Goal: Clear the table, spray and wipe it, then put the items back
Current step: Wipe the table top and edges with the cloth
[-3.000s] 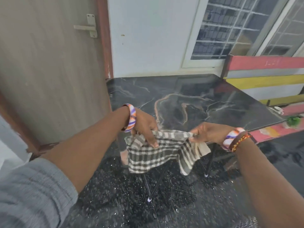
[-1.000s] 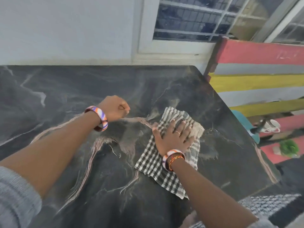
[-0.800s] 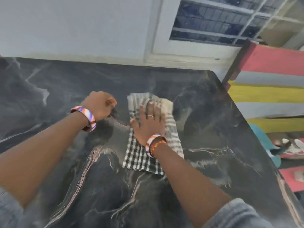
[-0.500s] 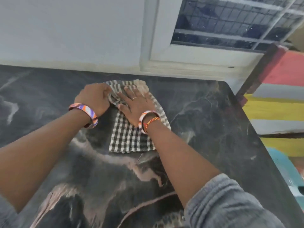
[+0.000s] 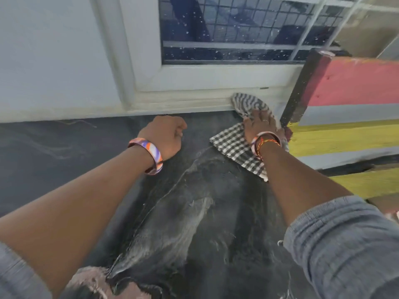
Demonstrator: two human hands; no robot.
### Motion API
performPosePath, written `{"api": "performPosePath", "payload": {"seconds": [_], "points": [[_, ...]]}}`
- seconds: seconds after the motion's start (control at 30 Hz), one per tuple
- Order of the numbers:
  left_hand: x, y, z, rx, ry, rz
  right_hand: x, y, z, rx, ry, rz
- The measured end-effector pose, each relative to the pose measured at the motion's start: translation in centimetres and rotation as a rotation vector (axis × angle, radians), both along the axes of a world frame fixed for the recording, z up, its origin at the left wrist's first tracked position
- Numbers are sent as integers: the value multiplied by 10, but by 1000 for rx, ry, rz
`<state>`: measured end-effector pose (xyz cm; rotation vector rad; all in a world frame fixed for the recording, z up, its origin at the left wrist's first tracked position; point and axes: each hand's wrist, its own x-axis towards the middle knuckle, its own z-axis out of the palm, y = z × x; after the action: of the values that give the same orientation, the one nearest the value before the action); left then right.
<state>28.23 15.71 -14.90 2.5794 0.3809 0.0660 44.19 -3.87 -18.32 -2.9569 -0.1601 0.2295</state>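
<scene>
A black-and-white checked cloth lies at the far right corner of the dark marble table. Its far end rides up against the white window sill. My right hand presses flat on the cloth with straight fingers. My left hand rests on the tabletop as a loose fist, holding nothing, a hand's width left of the cloth. Pale wet streaks run across the marble below the cloth.
A white wall and a meshed window stand directly behind the table's far edge. A bench back with red, grey and yellow slats stands tight against the table's right side.
My right hand has slid the cloth from the middle of the far edge rightward into the far right corner. My left hand stayed fisted on the table, now apart from the cloth.
</scene>
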Motion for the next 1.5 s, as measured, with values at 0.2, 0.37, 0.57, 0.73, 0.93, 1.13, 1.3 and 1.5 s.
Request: {"api": "performPosePath", "payload": {"seconds": [0.2, 0.37, 0.57, 0.73, 0.93, 1.13, 1.3, 1.5], "points": [[-7, -21, 3, -40, 17, -56, -33, -44, 2, 123, 22, -217], [-43, -6, 6, -42, 20, -28, -88, -80, 5, 77, -64, -416], [-108, 32, 5, -25, 8, 44, -145, -94, 2, -69, -15, -308], [-180, 72, 1, 28, 55, 115, -190, -39, 3, -107, 31, -141], [-261, 100, 7, 80, 43, 211, -266, 56, 3, -134, -31, 351], [-306, 89, 21, 175, 31, 267, -377, 104, 11, -43, -32, 842], [-310, 50, 25, 190, 36, 134, -425, 51, 8, -74, -5, 1005], [-297, -26, 28, 192, 7, -63, -394, -63, 10, -53, 8, 602]]}}
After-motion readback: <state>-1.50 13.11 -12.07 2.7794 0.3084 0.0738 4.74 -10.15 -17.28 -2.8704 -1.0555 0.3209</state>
